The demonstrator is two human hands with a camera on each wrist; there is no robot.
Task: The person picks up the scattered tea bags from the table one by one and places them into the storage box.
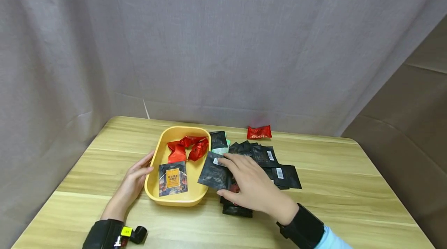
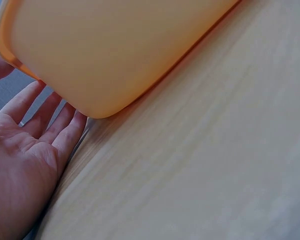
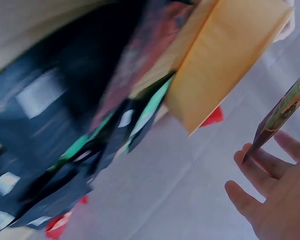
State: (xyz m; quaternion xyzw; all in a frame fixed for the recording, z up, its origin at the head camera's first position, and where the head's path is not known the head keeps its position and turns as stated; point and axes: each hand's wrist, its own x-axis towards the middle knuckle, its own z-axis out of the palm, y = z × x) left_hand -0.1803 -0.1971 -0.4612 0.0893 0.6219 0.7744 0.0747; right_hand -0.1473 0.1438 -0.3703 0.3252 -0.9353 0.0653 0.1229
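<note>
My left hand (image 1: 134, 177) rests at the left side of a yellow plastic box (image 1: 179, 203), its extended fingers against the outer wall in the left wrist view. My right hand (image 1: 253, 185) pinches a flat black sachet (image 1: 212, 173) by its edge, just over the box's right rim. The sachet's back, with a small white label, faces up; its printed front (image 3: 285, 110) shows in the right wrist view. Inside the box lie several shiny red wrapped packets (image 1: 199, 149) and one sachet with an orange label (image 1: 172, 179).
Right of the box, several black sachets (image 1: 288, 176) lie in a loose, overlapping pile, partly hidden under my right hand. A green-edged packet (image 1: 220, 151) sits behind the held sachet. One red packet (image 1: 259, 132) lies near the back edge of the wooden table (image 1: 335, 187).
</note>
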